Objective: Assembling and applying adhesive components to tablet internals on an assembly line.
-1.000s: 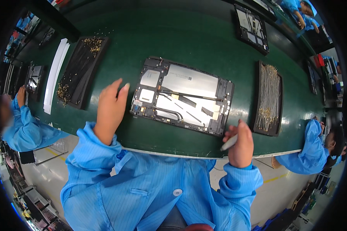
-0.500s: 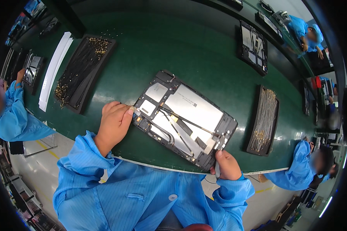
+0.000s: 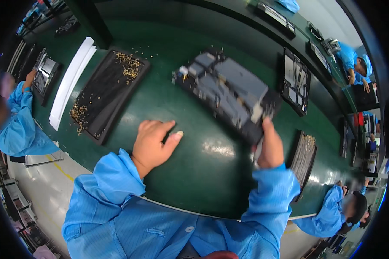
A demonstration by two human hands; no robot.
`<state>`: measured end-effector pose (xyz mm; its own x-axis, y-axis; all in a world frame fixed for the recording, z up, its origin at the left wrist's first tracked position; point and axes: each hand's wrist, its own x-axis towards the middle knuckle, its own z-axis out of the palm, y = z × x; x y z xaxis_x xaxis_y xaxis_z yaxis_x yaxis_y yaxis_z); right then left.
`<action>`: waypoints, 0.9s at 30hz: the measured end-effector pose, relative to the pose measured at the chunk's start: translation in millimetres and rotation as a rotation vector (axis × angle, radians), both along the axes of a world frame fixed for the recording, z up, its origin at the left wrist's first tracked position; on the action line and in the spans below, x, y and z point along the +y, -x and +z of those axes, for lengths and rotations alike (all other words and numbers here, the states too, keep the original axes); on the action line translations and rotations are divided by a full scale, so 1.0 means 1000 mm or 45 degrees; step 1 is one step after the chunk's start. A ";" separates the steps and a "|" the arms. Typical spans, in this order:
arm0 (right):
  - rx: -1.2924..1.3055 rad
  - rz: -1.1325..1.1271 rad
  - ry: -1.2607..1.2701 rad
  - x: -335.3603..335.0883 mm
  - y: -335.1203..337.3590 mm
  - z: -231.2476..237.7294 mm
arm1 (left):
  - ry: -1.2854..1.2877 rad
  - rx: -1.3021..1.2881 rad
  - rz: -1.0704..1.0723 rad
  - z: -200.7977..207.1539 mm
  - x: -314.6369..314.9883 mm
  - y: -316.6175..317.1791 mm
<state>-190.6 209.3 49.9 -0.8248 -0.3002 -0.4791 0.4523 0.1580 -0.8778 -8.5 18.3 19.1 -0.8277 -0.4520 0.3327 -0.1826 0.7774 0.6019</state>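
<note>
An opened tablet (image 3: 242,82) with its battery and inner parts exposed is lifted off the green bench and blurred by motion. By its near right corner my right hand (image 3: 272,144) grips it, thumb on top. A thin pale tool (image 3: 256,153) shows under that hand; its kind is unclear. My left hand (image 3: 153,144) is over the bench to the left of the tablet, thumb and forefinger apart, holding nothing.
A black tray (image 3: 106,97) of small gold-tipped parts and white strips (image 3: 73,82) lie left. Another tray (image 3: 303,162) holds thin grey cables at right. A second opened tablet (image 3: 296,82) rests at far right. Co-workers in blue sit both sides, one at left (image 3: 19,125).
My left hand has let go of the tablet and its fingers have parted. My right hand has carried the tablet up and away, toward the far right.
</note>
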 end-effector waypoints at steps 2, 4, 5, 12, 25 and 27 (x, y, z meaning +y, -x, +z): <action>0.107 -0.153 0.062 -0.040 0.031 -0.001 | 0.002 -0.012 0.013 0.002 0.000 -0.002; 0.071 -0.343 0.182 -0.066 0.050 -0.005 | -0.012 -0.019 0.001 0.004 -0.001 -0.003; 0.069 -0.330 0.191 -0.067 0.058 -0.008 | -0.003 -0.019 0.014 0.005 -0.002 -0.003; -0.125 -0.925 0.430 -0.005 0.122 -0.029 | 0.014 -0.055 -0.057 0.006 -0.002 0.003; -0.245 -1.125 0.571 -0.021 0.167 -0.033 | 0.113 -0.061 -0.059 0.005 -0.003 0.006; -0.293 -0.875 0.696 -0.023 0.165 -0.035 | 0.114 -0.066 -0.058 0.006 -0.002 0.005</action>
<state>-355.6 186.1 14.8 -0.8079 -0.0109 -0.5893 0.4661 -0.6238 -0.6274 -14.0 16.5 25.5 -0.8637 -0.3840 0.3265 -0.1751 0.8360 0.5201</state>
